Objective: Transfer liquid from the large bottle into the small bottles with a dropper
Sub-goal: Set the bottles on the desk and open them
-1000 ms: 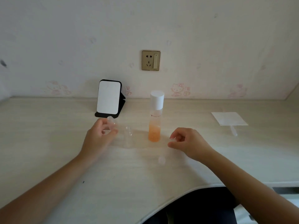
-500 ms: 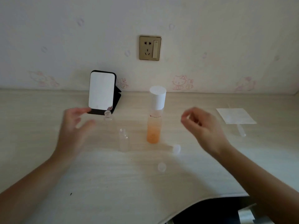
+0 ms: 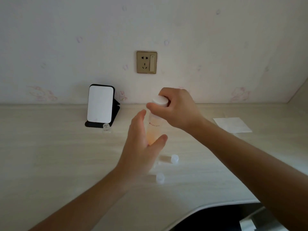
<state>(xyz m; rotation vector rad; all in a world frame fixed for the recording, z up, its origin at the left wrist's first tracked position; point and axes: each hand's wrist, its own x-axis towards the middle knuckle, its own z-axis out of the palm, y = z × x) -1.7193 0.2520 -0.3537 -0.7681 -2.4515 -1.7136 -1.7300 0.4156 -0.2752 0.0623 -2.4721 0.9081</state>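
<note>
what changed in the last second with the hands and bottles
The right hand rose and now grips the white cap of the tall clear bottle of orange liquid. The left hand let go of the small clear bottle and swung right, fingers straight, beside the tall bottle. The small bottle, two loose white caps and white paper sheet stayed put.

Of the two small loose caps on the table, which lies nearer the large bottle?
The rear cap, farther back and to the right. The front cap lies nearer the edge of the table, farther from the large bottle.
</note>
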